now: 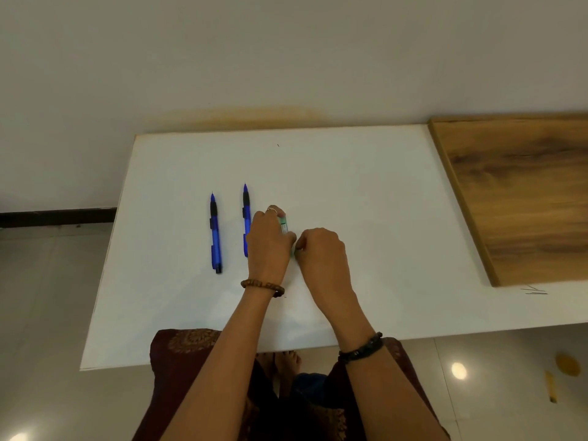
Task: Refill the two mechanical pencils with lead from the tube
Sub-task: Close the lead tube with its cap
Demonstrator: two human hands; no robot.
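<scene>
Two blue mechanical pencils lie side by side on the white table point(366, 192), tips pointing away from me. The left pencil point(215, 232) is fully visible. The lower part of the right pencil point(246, 211) is hidden behind my left hand point(269, 246). That hand is closed around a small pale green lead tube point(283, 225), which shows between its fingers. My right hand point(321, 259) sits just to the right, fingers pinched at the tube's near end. The pinch hides what it holds there.
A wooden board point(521, 192) covers the table's right side. The wall runs along the far edge. Below the near edge are my dark patterned clothing and bare feet. On the tiled floor at the right lie a yellow disc point(568, 364) and a yellow stick point(551, 386).
</scene>
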